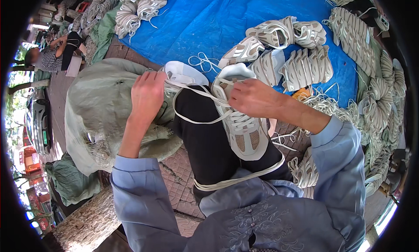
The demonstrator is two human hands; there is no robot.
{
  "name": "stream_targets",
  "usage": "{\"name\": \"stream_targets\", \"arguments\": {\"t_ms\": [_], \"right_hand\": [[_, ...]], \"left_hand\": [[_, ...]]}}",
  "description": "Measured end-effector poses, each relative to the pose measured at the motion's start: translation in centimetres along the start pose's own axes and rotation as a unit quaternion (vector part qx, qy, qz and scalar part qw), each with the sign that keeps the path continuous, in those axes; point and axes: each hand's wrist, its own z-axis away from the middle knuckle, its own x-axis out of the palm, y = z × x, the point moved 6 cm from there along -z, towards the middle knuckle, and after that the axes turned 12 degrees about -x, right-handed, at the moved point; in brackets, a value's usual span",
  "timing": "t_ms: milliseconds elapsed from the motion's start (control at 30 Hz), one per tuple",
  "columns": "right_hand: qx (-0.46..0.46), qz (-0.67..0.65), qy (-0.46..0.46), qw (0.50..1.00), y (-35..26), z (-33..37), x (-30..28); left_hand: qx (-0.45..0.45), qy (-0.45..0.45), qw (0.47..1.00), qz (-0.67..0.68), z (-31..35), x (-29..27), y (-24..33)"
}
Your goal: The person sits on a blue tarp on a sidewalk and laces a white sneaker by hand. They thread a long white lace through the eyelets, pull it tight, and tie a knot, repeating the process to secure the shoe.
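A white and beige sneaker upper [254,151] rests on my black-trousered thighs, toe toward me. Its lower eyelets are laced with a pale flat shoelace [198,122], which loops out to the left. My left hand [147,95] is closed in a pinch on that shoelace, up and left of the upper. At the upper's opening, my right hand [251,97] is closed over the eyelet edge with a lace end between its fingers. Just beyond my left knee lies a white shoe part [185,73]. A pale band of laces [240,178] wraps round my thighs.
Sneaker uppers [307,68] lie in stacked rows on a blue tarp [196,29] ahead. Loose shoelaces [329,110] pile up at right, beside more stacks. A green-grey sack [98,108] bulges at left. Farther off sits another person [56,53]; a car [39,121] is parked behind.
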Motion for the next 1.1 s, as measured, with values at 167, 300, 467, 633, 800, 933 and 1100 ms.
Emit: {"name": "stream_targets", "arguments": {"t_ms": [167, 300, 467, 633, 800, 933, 1100], "right_hand": [[-0.085, 0.088, -0.027, 0.992, -0.5, 0.3, -0.6], [-0.032, 0.154, 0.004, 0.988, 0.4, 2.9, -4.7], [0.094, 0.142, -0.004, 0.985, 5.0, 7.2, -5.3], [0.183, 0.182, 0.030, 0.966, 8.5, 12.0, -5.8], [0.213, 0.159, 0.031, 0.963, 9.1, 14.2, -5.0], [0.213, 0.134, 0.025, 0.968, 8.6, 15.0, -3.7], [0.201, 0.150, 0.018, 0.968, 8.7, 15.0, -4.3]], "left_hand": [[-0.033, -0.039, 0.997, 0.053, -0.3, 0.3, -0.3], [-0.115, -0.078, 0.978, 0.152, -1.5, 0.6, -1.4], [-0.217, -0.154, 0.950, 0.162, -2.4, 2.2, -2.8], [-0.200, -0.125, 0.950, 0.207, -3.8, 2.4, -3.0], [-0.341, -0.060, 0.892, 0.289, -2.1, 0.3, -5.8], [-0.346, -0.207, 0.868, 0.291, 5.9, 1.0, 0.4], [-0.192, -0.055, 0.973, 0.119, 4.4, 0.0, 6.5]]}}
